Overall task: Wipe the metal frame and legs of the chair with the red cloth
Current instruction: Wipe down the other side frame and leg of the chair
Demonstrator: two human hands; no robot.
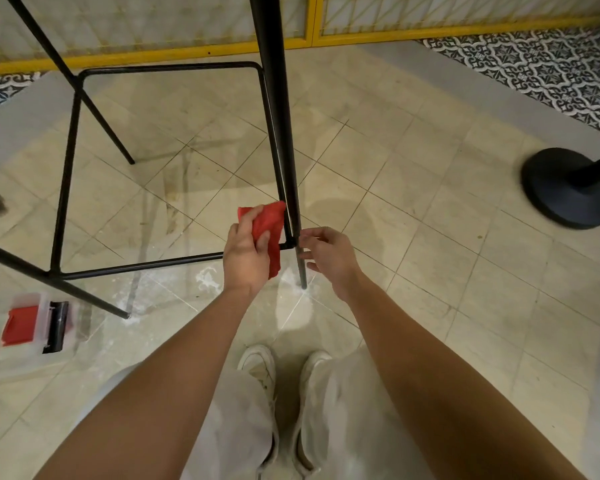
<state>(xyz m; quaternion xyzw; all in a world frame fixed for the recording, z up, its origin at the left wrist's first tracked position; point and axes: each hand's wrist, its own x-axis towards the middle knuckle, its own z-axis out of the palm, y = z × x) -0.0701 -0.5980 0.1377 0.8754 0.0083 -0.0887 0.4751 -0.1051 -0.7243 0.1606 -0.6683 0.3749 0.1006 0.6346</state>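
Observation:
The chair's black metal frame fills the upper left: a square footrest ring (66, 161) and thin legs. The nearest leg (281, 140) runs down the middle to the floor. My left hand (245, 256) grips the red cloth (269, 225) and holds it against the corner where the front footrest bar meets that leg. My right hand (328, 258) is just right of the leg below the joint, fingertips curled at the leg; whether they touch it I cannot tell.
A clear plastic box (32, 323) with red cloths and a black latch lies on the tiled floor at left. A black round stanchion base (565, 188) stands at right. A yellow-framed partition (222, 50) runs behind. My white shoes (284, 372) are below.

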